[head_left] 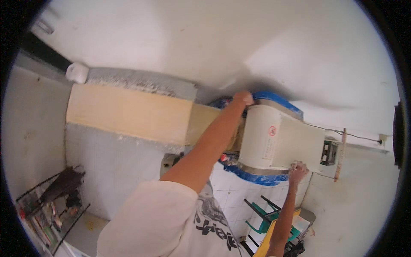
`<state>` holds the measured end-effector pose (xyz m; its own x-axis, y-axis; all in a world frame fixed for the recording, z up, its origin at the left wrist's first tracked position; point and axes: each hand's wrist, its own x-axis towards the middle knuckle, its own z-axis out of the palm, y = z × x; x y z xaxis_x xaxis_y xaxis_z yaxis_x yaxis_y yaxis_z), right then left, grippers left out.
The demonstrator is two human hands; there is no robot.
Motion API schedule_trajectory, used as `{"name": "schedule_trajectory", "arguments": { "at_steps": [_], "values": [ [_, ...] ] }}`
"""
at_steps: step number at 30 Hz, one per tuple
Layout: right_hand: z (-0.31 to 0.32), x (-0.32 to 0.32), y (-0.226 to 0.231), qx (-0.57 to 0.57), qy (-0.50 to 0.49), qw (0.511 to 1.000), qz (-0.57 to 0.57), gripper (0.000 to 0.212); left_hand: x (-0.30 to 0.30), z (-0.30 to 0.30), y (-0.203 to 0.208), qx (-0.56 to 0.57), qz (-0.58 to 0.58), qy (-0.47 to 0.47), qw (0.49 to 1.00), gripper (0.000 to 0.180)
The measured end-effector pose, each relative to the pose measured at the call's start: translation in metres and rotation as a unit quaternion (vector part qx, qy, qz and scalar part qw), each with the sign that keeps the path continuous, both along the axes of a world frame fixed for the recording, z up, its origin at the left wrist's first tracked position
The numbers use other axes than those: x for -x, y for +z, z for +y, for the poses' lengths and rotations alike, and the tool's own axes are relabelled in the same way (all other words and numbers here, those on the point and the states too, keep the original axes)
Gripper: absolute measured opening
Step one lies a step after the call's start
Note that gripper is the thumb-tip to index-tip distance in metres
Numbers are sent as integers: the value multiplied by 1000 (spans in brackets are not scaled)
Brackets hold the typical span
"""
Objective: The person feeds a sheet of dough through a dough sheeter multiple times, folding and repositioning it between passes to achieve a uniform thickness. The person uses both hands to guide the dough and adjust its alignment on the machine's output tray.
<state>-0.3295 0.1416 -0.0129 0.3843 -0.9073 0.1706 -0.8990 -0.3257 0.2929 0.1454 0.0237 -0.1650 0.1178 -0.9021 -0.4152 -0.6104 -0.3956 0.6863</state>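
Observation:
A boxy cream-coloured machine (295, 139) with blue sides (274, 97) stands against the far wall. My left arm reaches across, and my left hand (244, 98) is closed at the far left corner of its cream cover (259, 128); most of its fingertips are hidden. On the cover's near right edge, my right hand (298, 170), whitened with powder on the knuckles, curls its fingers. Left of the machine a long, pale yellow sheet (128, 113), which looks like dough, lies flat on a grey surface (107, 130) dusted with white powder. My left forearm hides part of the machine's left end.
A white roll (77, 73) sits at the surface's far left end. A dark wire rack (51, 210) with assorted items stands at lower left. Green stools (263, 220) with dark legs are near my right forearm. A cord runs from the machine to a wall socket (382, 139).

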Motion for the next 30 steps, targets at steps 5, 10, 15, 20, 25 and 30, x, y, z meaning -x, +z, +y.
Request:
{"name": "schedule_trajectory", "arguments": {
  "at_steps": [5,10,15,20,25,30],
  "values": [
    [19,26,5,79,-57,979,-181,28,-16,45,32,306,-173,-209,913,25],
    [17,1,18,61,-123,980,-144,39,-20,118,70,399,-66,-173,898,57],
    [-4,-5,8,-14,-118,982,-144,50,-59,73,9,569,-218,-250,753,25],
    [23,-11,4,103,-104,974,-173,42,-45,67,-23,462,-61,-110,878,36],
    [14,-24,6,110,-83,961,-241,35,-55,74,19,396,-58,-206,893,45],
    [11,-15,0,173,-67,945,-268,32,-57,81,50,357,-79,-276,889,56]
  ]
}}
